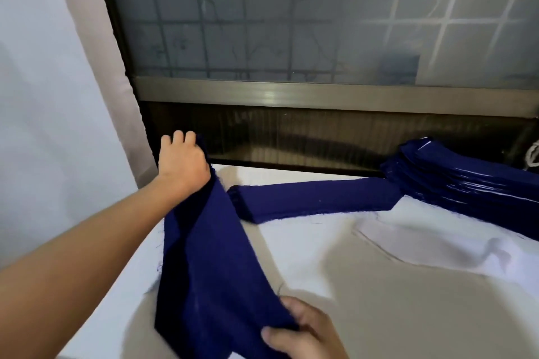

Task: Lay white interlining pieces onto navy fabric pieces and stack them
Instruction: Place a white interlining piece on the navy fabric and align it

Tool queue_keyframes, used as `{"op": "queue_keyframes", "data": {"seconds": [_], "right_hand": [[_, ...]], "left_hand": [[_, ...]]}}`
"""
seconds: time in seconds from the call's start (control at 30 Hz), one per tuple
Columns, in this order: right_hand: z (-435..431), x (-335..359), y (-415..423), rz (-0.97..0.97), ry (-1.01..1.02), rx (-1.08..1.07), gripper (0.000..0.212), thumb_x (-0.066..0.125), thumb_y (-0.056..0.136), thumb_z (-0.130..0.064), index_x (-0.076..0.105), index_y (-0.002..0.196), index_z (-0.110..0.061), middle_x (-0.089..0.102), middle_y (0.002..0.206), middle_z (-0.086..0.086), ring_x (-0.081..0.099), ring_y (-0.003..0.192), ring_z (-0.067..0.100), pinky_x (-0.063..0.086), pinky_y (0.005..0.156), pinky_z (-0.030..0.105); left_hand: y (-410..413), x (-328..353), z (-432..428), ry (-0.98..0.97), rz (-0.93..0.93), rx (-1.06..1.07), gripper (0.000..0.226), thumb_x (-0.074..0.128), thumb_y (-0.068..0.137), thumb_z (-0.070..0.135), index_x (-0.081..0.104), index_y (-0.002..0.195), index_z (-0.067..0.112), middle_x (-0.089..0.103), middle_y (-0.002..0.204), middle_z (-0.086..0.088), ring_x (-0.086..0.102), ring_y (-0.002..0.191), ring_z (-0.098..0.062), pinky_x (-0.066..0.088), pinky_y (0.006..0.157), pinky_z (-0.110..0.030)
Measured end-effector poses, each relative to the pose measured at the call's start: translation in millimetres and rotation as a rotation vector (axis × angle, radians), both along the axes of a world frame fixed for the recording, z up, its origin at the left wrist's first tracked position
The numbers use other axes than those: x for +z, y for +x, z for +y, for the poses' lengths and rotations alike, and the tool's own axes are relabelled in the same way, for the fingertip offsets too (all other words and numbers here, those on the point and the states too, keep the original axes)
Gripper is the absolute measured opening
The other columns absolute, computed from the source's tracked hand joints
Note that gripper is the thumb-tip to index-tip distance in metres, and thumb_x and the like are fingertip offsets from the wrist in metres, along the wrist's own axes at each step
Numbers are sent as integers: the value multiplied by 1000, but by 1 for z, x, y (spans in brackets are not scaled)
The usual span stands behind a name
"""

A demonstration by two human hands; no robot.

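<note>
Right hand (303,329), fingers curled round the near end, and left hand (182,159), gripping the far end, hold a long navy woven fabric strip (210,256) near the white-covered table's (306,242) left edge; soft, light and droopy, it likely handles best held by both ends.

Two hands at work, a left hand (182,159) and a right hand (303,332), both gripping one navy fabric strip (210,265); a second navy strip (315,198) lies flat by itself; one stack of navy pieces (466,183) sits at the right, white edges between its layers, too many to count; one loose pale interlining piece (431,245); one curtain (96,67); one frosted window (291,23).
</note>
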State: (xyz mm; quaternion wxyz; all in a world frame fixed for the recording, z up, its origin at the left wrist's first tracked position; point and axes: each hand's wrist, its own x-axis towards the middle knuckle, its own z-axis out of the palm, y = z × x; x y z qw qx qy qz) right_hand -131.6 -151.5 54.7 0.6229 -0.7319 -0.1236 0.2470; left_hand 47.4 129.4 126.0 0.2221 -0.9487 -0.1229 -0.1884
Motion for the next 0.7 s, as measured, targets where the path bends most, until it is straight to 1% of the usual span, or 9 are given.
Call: {"op": "queue_keyframes", "data": {"seconds": [0.07, 0.17, 0.23, 0.3, 0.37, 0.47, 0.53, 0.63, 0.7], "right_hand": [[31, -7, -8, 110, 81, -52, 25, 72, 73, 0, 77, 94, -13, 77, 94, 3, 72, 91, 16, 51, 81, 16], [61, -19, -10, 149, 51, -63, 27, 68, 75, 7, 74, 95, -9, 77, 92, 5, 72, 92, 20, 53, 92, 29], [69, -22, -4, 150, 19, -62, 26, 64, 78, 7, 70, 99, -7, 75, 96, 9, 71, 93, 21, 53, 88, 24], [74, -28, 2, 142, -34, -70, 30, 57, 84, 6, 65, 108, -9, 73, 104, 11, 69, 90, 14, 50, 76, 12], [77, -30, 2, 117, -118, -69, 35, 53, 90, -4, 61, 118, -23, 69, 112, 3, 66, 91, 6, 44, 74, 4], [77, -40, 2, -60, -258, -77, 47, 57, 91, -24, 44, 134, -38, 63, 125, -7, 59, 113, 5, 37, 95, 6], [78, -42, 5, -85, -325, -37, 53, 59, 91, -32, 35, 138, -40, 62, 127, -6, 58, 117, 7, 37, 98, 8], [81, -42, 11, -150, -487, 47, 62, 56, 92, -40, 22, 145, -39, 62, 119, -3, 60, 112, 13, 42, 95, 16], [82, -40, 11, -272, -671, 97, 74, 51, 92, -51, 5, 149, -43, 59, 112, 5, 61, 101, 21, 45, 80, 25]], "left_hand": [[10, -1, 10, 66, 83, 26, 40, 45, 94, 44, 69, 117, 21, 49, 130, -5, 42, 119, -27, 35, 100, -43], [22, -14, 21, 120, 183, 43, 40, 46, 95, 43, 68, 121, 22, 46, 139, -4, 38, 127, -28, 32, 107, -44], [29, -30, 27, 125, 224, 59, 43, 44, 96, 43, 64, 128, 21, 45, 141, -4, 37, 128, -28, 30, 109, -46], [35, -49, 31, 94, 267, 70, 48, 42, 97, 41, 56, 137, 18, 41, 144, -5, 34, 131, -29, 28, 111, -46], [40, -67, 34, 39, 310, 82, 55, 41, 98, 39, 44, 147, 15, 32, 153, -6, 28, 138, -30, 24, 114, -47], [46, -89, 38, -84, 320, 100, 57, 33, 101, 36, 32, 153, 13, 15, 163, -7, 16, 147, -30, 17, 119, -50], [48, -98, 41, -158, 303, 103, 56, 26, 103, 36, 29, 155, 14, 4, 166, -7, 7, 151, -30, 10, 121, -51], [49, -101, 44, -158, 246, 124, 54, 23, 103, 40, 42, 149, 18, -4, 166, -11, -1, 152, -32, 0, 121, -53], [48, -98, 40, -83, 213, 117, 49, 31, 101, 41, 55, 138, 21, -1, 166, -14, 0, 152, -34, 0, 121, -54]]}}
